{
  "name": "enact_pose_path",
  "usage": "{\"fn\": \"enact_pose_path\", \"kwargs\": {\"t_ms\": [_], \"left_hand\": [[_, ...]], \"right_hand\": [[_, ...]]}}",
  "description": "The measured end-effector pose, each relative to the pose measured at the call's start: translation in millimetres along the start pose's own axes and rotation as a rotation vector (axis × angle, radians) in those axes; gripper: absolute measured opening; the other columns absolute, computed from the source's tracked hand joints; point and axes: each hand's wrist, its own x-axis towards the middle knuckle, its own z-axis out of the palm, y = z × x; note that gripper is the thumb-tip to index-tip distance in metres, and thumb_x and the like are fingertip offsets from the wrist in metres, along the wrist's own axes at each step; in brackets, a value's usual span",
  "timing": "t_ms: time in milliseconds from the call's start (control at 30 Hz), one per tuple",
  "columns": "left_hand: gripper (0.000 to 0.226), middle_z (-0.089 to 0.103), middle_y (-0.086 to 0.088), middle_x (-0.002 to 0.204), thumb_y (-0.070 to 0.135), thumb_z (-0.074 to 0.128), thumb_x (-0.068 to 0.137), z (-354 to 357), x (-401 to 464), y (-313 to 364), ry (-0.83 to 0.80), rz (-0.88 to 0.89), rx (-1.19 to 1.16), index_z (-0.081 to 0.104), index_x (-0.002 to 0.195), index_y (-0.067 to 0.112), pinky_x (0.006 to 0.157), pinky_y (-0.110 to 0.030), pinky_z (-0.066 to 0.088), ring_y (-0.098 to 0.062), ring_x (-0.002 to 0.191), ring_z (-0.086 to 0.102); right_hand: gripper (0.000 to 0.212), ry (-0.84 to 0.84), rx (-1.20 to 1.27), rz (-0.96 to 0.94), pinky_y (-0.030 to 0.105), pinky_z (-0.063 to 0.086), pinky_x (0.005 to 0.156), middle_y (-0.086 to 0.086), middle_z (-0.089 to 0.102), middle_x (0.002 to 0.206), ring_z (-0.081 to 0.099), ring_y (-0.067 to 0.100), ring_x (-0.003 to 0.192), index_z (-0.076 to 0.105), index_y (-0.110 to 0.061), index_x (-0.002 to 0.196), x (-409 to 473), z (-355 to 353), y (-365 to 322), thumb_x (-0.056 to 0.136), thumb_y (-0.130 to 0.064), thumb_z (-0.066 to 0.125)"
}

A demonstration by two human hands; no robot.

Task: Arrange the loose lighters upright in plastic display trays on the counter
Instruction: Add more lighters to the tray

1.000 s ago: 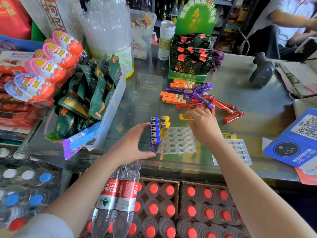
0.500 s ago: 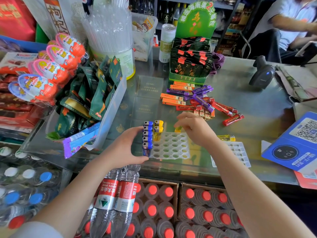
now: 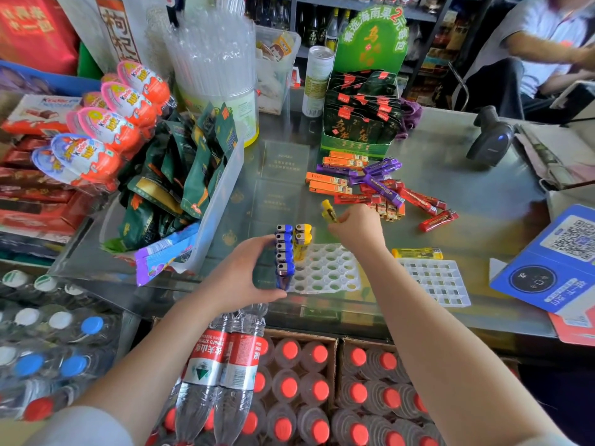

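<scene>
A: What stands left of the white display tray [image 3: 325, 268]?

B: A clear bin of green snack packets [image 3: 180, 175], its wall leaning toward the tray, with a strip of bare glass counter [image 3: 483, 188] between them. The left hand [image 3: 240, 278] grips the tray's left edge, thumb at the near corner, fingers curled behind a row of blue lighters [image 3: 284, 252] standing upright along that edge.

A: And inside the tray?

B: Just right of the blue row, two yellow lighters [image 3: 302, 241] stand upright at the far end. The other holes are open.

A: The other hand?

B: The right hand [image 3: 357, 228] hovers over the tray's far right corner, pinching a yellow lighter [image 3: 327, 211] that tilts up and left.

A: Beyond the tray?

B: A loose heap of orange, purple and red lighters [image 3: 380, 188] lies flat, apart from its far edge.

A: To its right?

B: One yellow lighter lying flat [image 3: 417, 253], touching the far edge of a second tray [image 3: 434, 281]. Further right, a blue QR card [image 3: 553, 262] overhangs the counter's near edge.
</scene>
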Motion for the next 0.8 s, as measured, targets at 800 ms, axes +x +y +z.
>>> {"fn": "enact_pose_path", "kwargs": {"t_ms": [800], "left_hand": [[0.077,0.046,0.022,0.108,0.023,0.083,0.063,1.6,9.6,19.0,-0.006,-0.047,0.008,0.043,0.128,0.028,0.074,0.006,0.027,0.003,0.099,0.044]], "right_hand": [[0.017,0.029,0.118,-0.567,0.012,0.032,0.052,-0.008,0.049,0.06,0.045,0.005,0.051,0.062,-0.005,0.076,-71.1,12.1,13.5,0.072,-0.015,0.075]]}}
